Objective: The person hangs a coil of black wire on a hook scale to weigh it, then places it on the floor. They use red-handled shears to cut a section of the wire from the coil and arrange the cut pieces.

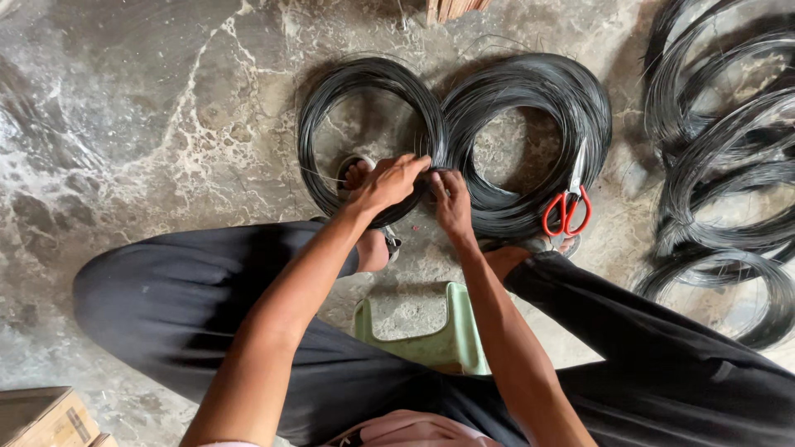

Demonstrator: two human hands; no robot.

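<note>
Where the two black wire coils meet on the marbled stone floor point(149, 124), both hands are at work. The left hand point(387, 184) lies curled over the near side of the left wire coil point(331, 95), fingers bent around the bundle of strands at the point where it touches its neighbour; it has the wire in a closed grip. The right hand point(452, 201) sits just beside the left hand, on the far side of that meeting point, its fingers folded down onto the strands of the right wire coil point(571, 99); how tightly they pinch the wire cannot be told, as the fingertips are hidden against the dark strands.

Taking the right wire coil as the landmark: red-handled scissors point(568, 207) lie on its lower right rim, blades pointing up across the wire. The left coil touches it on its left side. A bare foot in a sandal point(358, 172) shows inside the left coil's ring, beside the left hand. A pale green plastic stool point(439, 335) stands below the coils, between the person's black-trousered legs. Further loose coils of black wire point(720, 165) lie well to the right of the landmark coil. A cardboard box point(45, 418) sits far off to its lower left.
</note>
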